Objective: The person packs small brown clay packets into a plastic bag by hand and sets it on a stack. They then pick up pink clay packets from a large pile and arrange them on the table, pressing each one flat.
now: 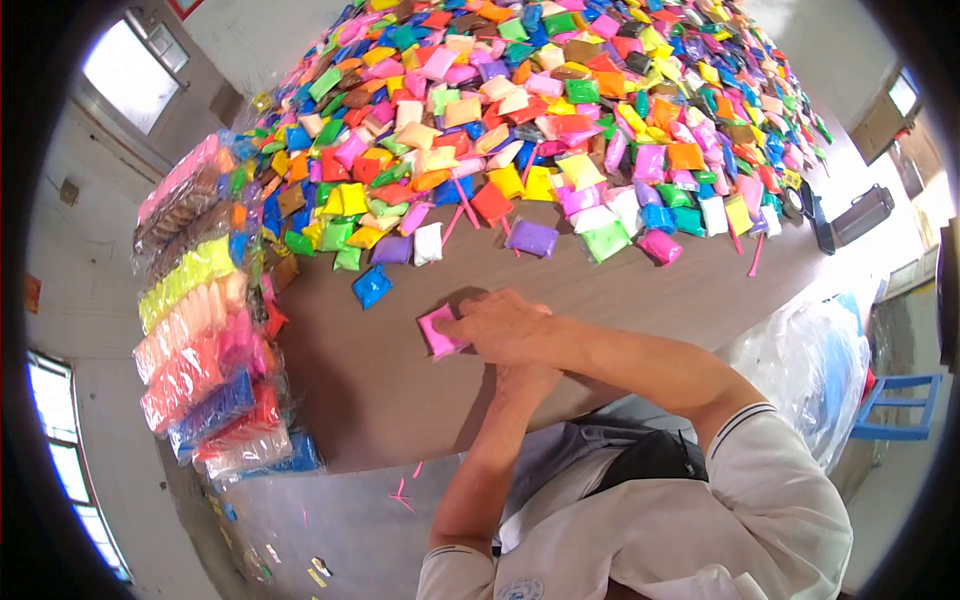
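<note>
A pink packet [440,332] lies on the brown table below the heap. My right hand [503,325] reaches in from the right, with its bent fingertips on the packet's right edge. Beneath my right wrist is my left hand [527,377], its forearm rising from the lower left. The fingers of my left hand are hidden behind my right hand and forearm. A blue packet [372,287] lies up and to the left of the pink one, apart from it.
A large heap of colourful packets [480,110] covers the table's far side. Clear bags of sorted packets [190,335] are stacked along the left edge. A black container [862,215], clear plastic sheeting [800,360] and a blue stool [895,408] are at the right.
</note>
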Demonstrator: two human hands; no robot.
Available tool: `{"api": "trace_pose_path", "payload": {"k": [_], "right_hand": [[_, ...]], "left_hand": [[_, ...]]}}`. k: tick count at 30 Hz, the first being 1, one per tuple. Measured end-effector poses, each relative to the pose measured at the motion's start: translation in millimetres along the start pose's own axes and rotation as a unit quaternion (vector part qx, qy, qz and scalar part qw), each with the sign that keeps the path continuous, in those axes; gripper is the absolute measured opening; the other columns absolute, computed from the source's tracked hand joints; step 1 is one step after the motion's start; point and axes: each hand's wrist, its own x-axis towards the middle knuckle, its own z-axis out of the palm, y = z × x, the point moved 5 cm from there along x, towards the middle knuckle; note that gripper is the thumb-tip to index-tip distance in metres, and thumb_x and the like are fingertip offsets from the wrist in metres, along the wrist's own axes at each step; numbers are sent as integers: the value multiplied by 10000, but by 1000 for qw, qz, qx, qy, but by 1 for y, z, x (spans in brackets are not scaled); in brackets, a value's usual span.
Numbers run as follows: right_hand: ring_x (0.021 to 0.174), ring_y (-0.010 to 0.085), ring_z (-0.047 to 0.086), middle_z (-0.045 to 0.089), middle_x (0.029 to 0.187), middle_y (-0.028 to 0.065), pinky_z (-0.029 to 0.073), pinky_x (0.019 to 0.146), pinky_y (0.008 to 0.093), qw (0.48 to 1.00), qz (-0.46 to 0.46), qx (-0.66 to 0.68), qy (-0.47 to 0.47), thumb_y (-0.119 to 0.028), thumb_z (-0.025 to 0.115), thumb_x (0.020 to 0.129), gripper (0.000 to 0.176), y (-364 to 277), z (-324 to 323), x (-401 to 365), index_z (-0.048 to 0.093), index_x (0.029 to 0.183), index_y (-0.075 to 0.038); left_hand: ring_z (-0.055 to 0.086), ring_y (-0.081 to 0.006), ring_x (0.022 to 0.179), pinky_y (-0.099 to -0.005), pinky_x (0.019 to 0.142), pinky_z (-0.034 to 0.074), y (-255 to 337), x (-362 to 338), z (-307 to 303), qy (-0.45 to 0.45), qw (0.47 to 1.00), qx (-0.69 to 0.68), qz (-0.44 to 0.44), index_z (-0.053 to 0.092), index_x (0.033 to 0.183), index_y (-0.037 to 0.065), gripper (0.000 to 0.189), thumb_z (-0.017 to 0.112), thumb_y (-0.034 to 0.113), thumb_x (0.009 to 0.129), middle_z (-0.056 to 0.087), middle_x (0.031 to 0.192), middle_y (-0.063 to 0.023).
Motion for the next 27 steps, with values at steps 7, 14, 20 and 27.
{"api": "trace_pose_path", "payload": {"k": [7, 14, 20, 27], "right_hand": [[935, 335, 670, 665, 941, 145, 534, 768, 460, 994, 32, 98, 33, -103, 619, 801, 262, 5, -14, -8, 687, 1054, -108], [921, 324, 661, 644, 949, 111, 531, 769, 461, 983, 48, 112, 140, -112, 626, 780, 274, 6, -18, -29, 679, 1048, -123], [858, 340, 654, 643, 938, 122, 531, 730, 466, 948, 100, 160, 257, -139, 601, 821, 246, 20, -11, -33, 660, 1059, -114], [823, 333, 668, 672, 928, 138, 526, 688, 447, 812, 308, 68, 491, -229, 622, 882, 260, 137, -78, -65, 617, 1105, -96]], "left_hand": [[540, -303, 1111, -453, 951, 401, 14, 5, -7, -48, 995, 91, -1, 566, 1144, 72, 269, 565, 247, 940, 575, 1107, -137], [566, -292, 1078, -442, 949, 407, 28, 6, -3, -122, 965, 231, 27, 584, 1149, 59, 289, 578, 256, 938, 606, 1077, -135], [557, -327, 1105, -452, 954, 409, 14, 0, -3, -46, 998, 47, 20, 609, 1099, 43, 291, 667, 220, 875, 614, 1125, -131], [553, -330, 945, -474, 862, 418, 42, 2, -19, 109, 970, 111, 187, 578, 800, 46, 158, 701, 145, 804, 576, 950, -100]]}}
